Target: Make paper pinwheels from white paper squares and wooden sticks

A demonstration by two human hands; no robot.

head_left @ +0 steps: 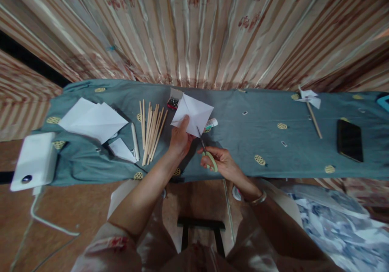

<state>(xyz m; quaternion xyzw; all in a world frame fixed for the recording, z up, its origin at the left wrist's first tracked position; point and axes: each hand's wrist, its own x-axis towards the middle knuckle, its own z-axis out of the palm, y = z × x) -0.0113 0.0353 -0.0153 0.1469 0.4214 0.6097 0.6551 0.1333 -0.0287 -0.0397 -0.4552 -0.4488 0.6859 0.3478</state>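
Note:
My left hand (181,137) grips a square of white paper (194,109) with the thumb on top; crease lines run across the sheet. In my right hand (223,161) is a pair of scissors (212,161) with pale green handles. Their blades reach the paper's near corner, and I cannot tell how far they are parted. Behind the paper's left edge stands a small open box (173,102) with dark little items inside. A white and green tube (211,123), perhaps glue, lies partly under the paper's right side.
Several wooden sticks (152,132) lie left of my hands, beside a white pen-like rod (135,141). Farther left are white paper sheets (91,120), a folded paper piece (122,149) and a white box (35,158). At right lie a paper pinwheel (309,98) on a stick and a dark phone (350,140).

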